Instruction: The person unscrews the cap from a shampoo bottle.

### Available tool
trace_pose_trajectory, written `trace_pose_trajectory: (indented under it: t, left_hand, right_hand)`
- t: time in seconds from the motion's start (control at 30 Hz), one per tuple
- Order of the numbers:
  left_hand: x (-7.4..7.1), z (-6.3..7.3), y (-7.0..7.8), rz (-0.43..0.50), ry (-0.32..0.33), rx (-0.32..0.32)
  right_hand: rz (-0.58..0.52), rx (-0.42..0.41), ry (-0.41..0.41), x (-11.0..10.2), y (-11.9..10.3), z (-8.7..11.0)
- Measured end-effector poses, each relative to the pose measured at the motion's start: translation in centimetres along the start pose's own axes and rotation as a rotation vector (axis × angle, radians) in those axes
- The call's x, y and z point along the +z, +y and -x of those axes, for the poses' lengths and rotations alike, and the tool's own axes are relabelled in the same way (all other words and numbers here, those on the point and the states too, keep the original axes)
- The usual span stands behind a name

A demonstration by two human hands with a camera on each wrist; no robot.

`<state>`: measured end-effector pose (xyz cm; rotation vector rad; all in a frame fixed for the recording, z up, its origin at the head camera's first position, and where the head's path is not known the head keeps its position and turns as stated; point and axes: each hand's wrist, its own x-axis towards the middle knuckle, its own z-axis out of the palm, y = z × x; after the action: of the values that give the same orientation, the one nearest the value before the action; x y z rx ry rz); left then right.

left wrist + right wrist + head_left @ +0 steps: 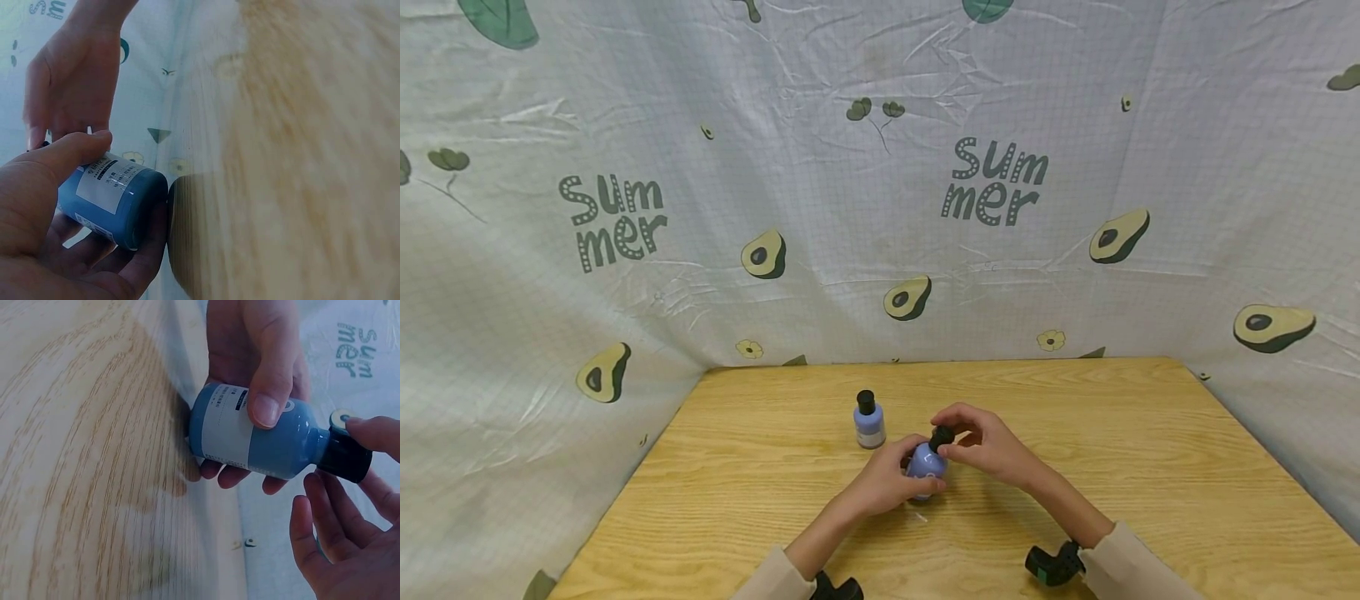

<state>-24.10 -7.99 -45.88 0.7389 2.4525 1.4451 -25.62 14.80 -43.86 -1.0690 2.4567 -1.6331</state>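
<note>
A small blue bottle (928,462) with a white label is held tilted just over the table in my left hand (882,482), the thumb on one side and the fingers round the other. My right hand (992,448) pinches its black cap (344,456) between thumb and fingers. That cap sits on the bottle's neck in the right wrist view. The left wrist view shows the bottle's base (150,203) close to the tabletop; whether they touch I cannot tell.
Another blue bottle (869,427) with a black cap stands upright behind my left hand. Everything is on a wooden table (737,467). A white printed sheet (820,192) hangs behind it and along its sides. Black devices (1054,564) are on both wrists.
</note>
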Motion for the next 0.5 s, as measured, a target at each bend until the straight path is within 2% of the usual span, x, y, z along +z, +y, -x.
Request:
trace_pose_trajectory:
  t: [0.2, 0.5]
  left_hand:
    - [0.02, -0.01, -0.1, -0.008, 0.005, 0.004]
    - [-0.1, 0.11, 0.22, -0.006, -0.004, 0.011]
  right_hand:
    - [-0.012, 0.039, 0.008, 0.01, 0.07, -0.03]
    - [-0.02, 0.009, -0.014, -0.03, 0.03, 0.01]
